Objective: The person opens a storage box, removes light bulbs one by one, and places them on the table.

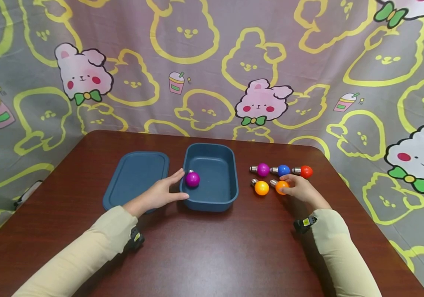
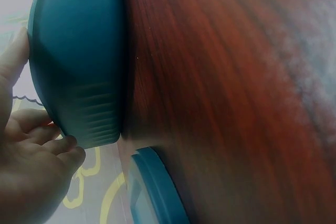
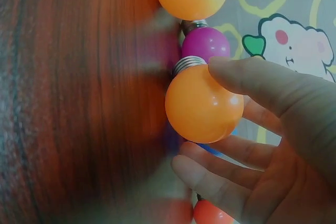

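A dark blue rectangular box (image 1: pixel 212 205) stands on the table with a purple light bulb (image 1: pixel 192 180) lying inside at its left side. My left hand (image 1: pixel 162 193) is at the box's left rim, thumb and fingers spread apart and nearly straight. At the right, my right hand (image 1: pixel 303 192) has its thumb and fingers around an orange light bulb (image 1: pixel 280 188). In the right wrist view the thumb lies against the round orange bulb (image 3: pixel 202 106), with the fingers behind and below it; its metal screw base points away from the palm.
Left of the box lies its flat blue lid (image 1: pixel 141 175). Beside the held bulb is a yellow-orange bulb (image 1: pixel 261 188). Behind them, a purple bulb (image 1: pixel 263 169), a blue bulb (image 1: pixel 283 170) and a red bulb (image 1: pixel 306 171) lie in a row. A patterned curtain (image 1: pixel 204 74) hangs behind the brown table (image 1: pixel 212 255).
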The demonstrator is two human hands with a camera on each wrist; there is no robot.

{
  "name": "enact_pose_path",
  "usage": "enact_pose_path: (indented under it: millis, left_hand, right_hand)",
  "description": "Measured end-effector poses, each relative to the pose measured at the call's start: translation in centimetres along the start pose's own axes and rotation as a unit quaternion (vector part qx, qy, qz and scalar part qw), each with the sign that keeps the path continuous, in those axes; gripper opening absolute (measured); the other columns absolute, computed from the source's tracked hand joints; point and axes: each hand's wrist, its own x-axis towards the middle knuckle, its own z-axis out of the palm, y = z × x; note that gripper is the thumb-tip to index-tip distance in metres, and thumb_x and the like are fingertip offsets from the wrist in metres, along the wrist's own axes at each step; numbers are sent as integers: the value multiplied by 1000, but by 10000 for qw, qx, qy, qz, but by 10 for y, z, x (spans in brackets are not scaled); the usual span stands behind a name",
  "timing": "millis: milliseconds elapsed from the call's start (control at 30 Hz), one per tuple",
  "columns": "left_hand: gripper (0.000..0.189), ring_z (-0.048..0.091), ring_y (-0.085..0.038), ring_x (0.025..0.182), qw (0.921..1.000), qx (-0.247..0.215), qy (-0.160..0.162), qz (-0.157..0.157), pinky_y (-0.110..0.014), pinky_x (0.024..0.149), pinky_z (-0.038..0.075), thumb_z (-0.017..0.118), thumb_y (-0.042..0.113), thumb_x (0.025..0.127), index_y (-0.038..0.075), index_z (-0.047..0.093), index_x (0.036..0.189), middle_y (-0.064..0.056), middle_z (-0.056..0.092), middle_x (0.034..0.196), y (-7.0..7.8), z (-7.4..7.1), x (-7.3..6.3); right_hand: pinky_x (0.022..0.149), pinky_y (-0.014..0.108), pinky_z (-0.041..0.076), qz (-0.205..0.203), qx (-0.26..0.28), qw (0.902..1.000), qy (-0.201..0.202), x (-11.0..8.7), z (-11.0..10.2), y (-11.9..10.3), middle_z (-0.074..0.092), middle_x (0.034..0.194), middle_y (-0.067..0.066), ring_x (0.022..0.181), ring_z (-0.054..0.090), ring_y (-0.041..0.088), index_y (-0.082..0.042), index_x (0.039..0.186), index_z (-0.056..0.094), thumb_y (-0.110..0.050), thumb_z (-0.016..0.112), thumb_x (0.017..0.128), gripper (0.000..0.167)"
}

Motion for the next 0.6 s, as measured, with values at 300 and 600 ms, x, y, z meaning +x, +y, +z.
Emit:
enact_pose_path:
  millis: [300, 600]
  left_hand:
    - [89, 17, -30, 135, 10000, 27, -13, -4, -52, 103, 21, 66, 48, 80, 5, 24, 145, -9, 15, 151, -1, 0, 1]
    - [89, 17, -31, 135, 10000, 4, -26, 10, -53, 103, 21, 66, 47, 80, 4, 24, 145, -10, 15, 151, 0, -2, 0]
  right_hand:
    - [84, 46, 42, -87, -31, 10000, 8, 0, 0, 0, 57, 109, 24, 92, 53, 34, 7, 122, 51, -21, 68, 84, 50]
    - [85, 48, 41, -56, -88, 9999, 54, -1, -1, -2, 56, 112, 26, 94, 52, 37, 7, 122, 51, -22, 69, 84, 52]
